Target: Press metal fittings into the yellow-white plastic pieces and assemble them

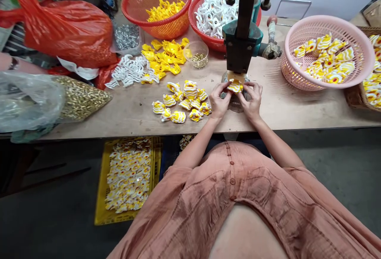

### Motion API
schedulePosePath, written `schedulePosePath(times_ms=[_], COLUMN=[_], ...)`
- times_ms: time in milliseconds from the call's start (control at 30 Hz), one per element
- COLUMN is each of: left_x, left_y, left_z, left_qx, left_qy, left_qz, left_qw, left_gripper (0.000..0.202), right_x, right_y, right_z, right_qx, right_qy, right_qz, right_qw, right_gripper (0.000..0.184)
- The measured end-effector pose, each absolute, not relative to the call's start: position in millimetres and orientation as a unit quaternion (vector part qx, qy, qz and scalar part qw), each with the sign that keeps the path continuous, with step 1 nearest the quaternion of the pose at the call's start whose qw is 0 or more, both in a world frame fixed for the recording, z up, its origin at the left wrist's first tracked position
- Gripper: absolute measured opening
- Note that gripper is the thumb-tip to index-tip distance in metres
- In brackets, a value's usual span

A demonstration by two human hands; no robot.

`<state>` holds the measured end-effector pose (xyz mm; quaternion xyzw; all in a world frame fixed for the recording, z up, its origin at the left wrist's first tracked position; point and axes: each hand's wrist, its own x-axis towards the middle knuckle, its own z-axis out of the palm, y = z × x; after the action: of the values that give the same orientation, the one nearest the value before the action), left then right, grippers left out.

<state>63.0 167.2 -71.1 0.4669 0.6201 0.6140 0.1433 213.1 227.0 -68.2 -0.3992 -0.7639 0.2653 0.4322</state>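
Note:
Between my fingertips, under the head of a dark hand press (239,48), is a yellow and white wavy-striped plastic piece (235,86). My left hand (220,99) pinches its left side and my right hand (251,99) pinches its right side. The press's lower die is mostly hidden behind the piece and my fingers. Left of my left hand lies a loose group of similar striped pieces (178,116) on the wooden table (133,118). A small clear cup (196,54) of brass-coloured rings stands behind that group.
Red baskets hold yellow parts (166,9) and white parts (212,12). A pink basket (329,82) of striped pieces stands right. Yellow parts (168,56), white wavy strips (131,70), a red bag (71,32) and a bag of brass bits (83,96) lie left. A yellow crate (99,207) sits below.

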Motion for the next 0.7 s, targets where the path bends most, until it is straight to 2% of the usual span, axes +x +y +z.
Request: schedulePosePath(times_ms=[167,267,433,567,700], left_x=[54.4,52.1,50.9,45.2,34.5], left_y=[180.8,184.5,188.1,188.5,185.1], left_z=[-67.0,-67.2,-71.0,-69.2,-67.9], left_qx=[0.488,0.492,0.487,0.501,0.533], left_qy=[0.647,0.643,0.650,0.649,0.636], left_qz=[0.579,0.581,0.575,0.562,0.543], left_qw=[0.087,0.079,0.096,0.108,0.130], left_gripper=[0.023,0.021,0.019,0.014,0.020], right_x=[206.7,206.7,208.2,209.2,219.3], right_y=[238.0,240.9,245.3,245.6,243.7], right_z=[-74.4,-76.2,-75.6,-71.5,-71.1], right_qx=[-0.413,-0.432,-0.409,-0.414,-0.399], right_qy=[-0.744,-0.732,-0.760,-0.774,-0.778], right_qz=[0.292,0.310,0.271,0.251,0.264], right_qw=[0.435,0.427,0.425,0.409,0.407], right_gripper=[0.037,0.030,0.035,0.029,0.025])
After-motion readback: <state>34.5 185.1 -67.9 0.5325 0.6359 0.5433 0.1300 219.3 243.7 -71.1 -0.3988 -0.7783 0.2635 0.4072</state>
